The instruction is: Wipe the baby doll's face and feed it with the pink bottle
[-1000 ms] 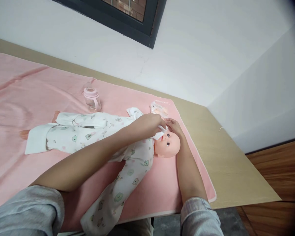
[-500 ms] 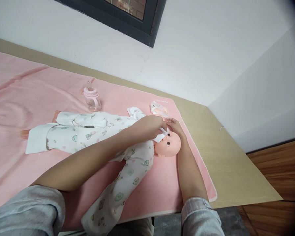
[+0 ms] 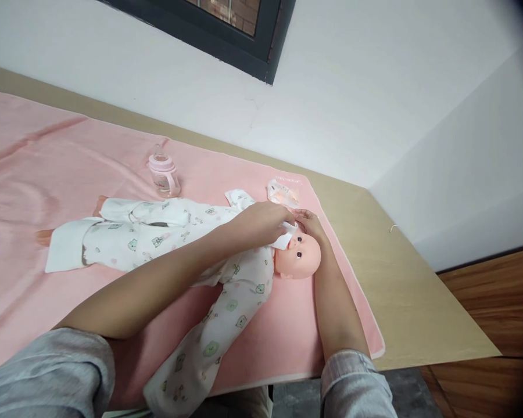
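Observation:
A baby doll (image 3: 304, 261) lies on its back in a white printed outfit (image 3: 244, 284), its head to the right. My left hand (image 3: 268, 222) is closed on a white cloth (image 3: 283, 239), either a tissue or a wipe, beside the doll's mouth and chin. Around the far side of the doll's head is my right hand (image 3: 308, 222), fingers stretched toward my left hand and partly hidden. Its forearm runs along the crown of the doll's head. My left forearm crosses over the doll's body.
A pink blanket (image 3: 70, 168) covers much of the wooden table (image 3: 401, 307). A pink-capped baby bottle with a handle (image 3: 163, 174) stands behind the doll's legs. Beyond the doll's head lies a clear plastic packet (image 3: 283, 193). A white wall (image 3: 331, 104) borders the table.
My left hand has shifted slightly, and the white cloth sits a little lower, showing more around the doll's nose and mouth. My right hand stays in place.

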{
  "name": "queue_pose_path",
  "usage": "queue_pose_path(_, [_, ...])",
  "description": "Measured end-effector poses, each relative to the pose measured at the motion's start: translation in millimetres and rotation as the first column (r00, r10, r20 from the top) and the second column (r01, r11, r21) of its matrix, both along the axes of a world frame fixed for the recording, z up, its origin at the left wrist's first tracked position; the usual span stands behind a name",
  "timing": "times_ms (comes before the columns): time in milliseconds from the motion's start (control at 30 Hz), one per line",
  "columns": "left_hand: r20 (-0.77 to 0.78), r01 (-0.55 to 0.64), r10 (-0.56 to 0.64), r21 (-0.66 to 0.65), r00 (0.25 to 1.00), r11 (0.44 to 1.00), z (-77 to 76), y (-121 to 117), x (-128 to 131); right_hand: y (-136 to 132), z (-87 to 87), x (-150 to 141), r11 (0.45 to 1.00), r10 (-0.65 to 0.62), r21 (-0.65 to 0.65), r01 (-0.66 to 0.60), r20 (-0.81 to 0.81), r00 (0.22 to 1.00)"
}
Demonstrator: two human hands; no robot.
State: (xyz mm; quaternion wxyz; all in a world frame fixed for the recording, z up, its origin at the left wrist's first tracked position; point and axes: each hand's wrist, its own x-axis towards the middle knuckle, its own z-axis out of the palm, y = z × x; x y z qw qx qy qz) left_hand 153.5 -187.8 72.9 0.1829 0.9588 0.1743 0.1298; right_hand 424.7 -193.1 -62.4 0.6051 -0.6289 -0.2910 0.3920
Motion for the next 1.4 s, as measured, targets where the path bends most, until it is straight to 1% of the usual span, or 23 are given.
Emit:
queue_pose_path(167, [-0.014,0.069,-0.070,-0.045,0.997,0.997,6.4,-5.6,-7.3,0.0,-0.9,1.0,1.000,0.010,0.005,-0.010,-0.002,1.000])
queue_pose_path(333, [-0.064,0.088,-0.089,-0.009,0.994,0.996,2.6,-11.6,-6.5,-0.6,-0.4,1.0,1.000,0.016,-0.004,-0.016,0.002,1.000])
queue_pose_path(633, [-0.157,0.043,-0.036,0.040,0.987,0.998,-4.8,-17.9,-0.4,-0.5,-2.5,2.0,1.000,0.019,0.005,-0.019,0.022,1.000])
queue_pose_path(767, [-0.163,0.045,-0.031,0.081,0.986,0.996,-6.3,-18.1,1.1,-0.1,-3.7,2.4,1.000,0.020,0.021,-0.020,0.024,1.000])
queue_pose_path(967, [-0.155,0.061,-0.045,0.101,0.987,0.993,-9.1,-14.1,-0.7,0.5,-4.8,3.4,0.999,0.029,0.036,-0.030,0.027,0.999])
queue_pose_path(1100, [-0.201,0.049,-0.032,0.079,0.979,0.996,-5.6,-15.6,-2.1,2.2,-6.6,5.3,0.999,0.023,0.041,-0.024,0.034,0.999])
queue_pose_path(1267, [-0.251,0.016,0.013,0.110,0.968,0.994,2.0,-17.3,-4.8,3.1,-7.3,6.5,0.999,0.027,0.030,-0.028,0.030,0.999])
queue_pose_path(1400, [-0.267,0.009,0.015,0.090,0.964,0.996,3.5,-15.4,-5.5,2.8,-7.1,6.5,1.000,0.025,0.018,-0.026,0.025,0.999])
